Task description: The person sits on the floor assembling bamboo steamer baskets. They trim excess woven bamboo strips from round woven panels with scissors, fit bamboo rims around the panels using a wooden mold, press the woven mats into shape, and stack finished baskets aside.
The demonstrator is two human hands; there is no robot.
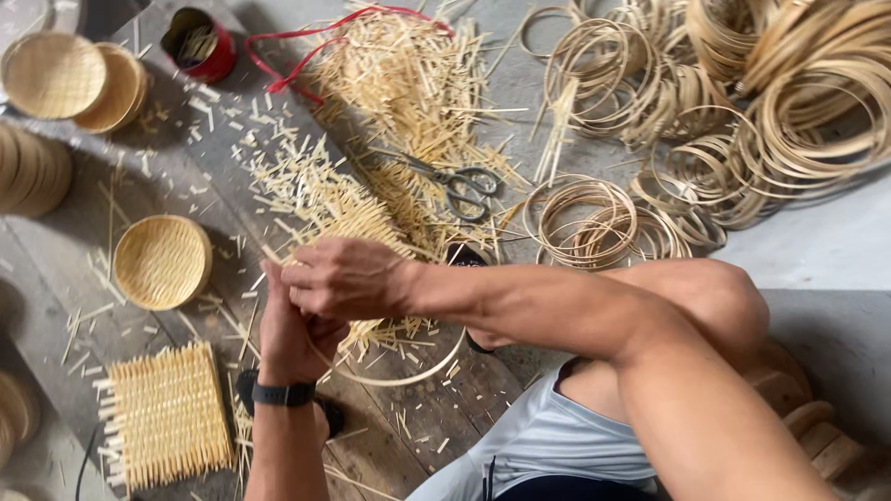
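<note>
My right hand (345, 276) and my left hand (295, 336) are closed together on a square woven bamboo mat (357, 223) that they press into a thin bamboo hoop (418, 373). The right hand lies on top, fingers curled over the mat's near edge. Below it, the left hand, with a black wristband, grips from underneath. Most of the mat's near part is hidden by the hands. The hoop's lower arc shows just under my right forearm.
A flat woven mat (167, 415) lies at lower left, a finished round basket (162, 261) above it, more baskets (53, 74) at far left. Scissors (459, 184) rest on bamboo trimmings (399, 83). Piles of bamboo hoops (724, 102) fill the upper right. A red can (200, 44) stands at the top.
</note>
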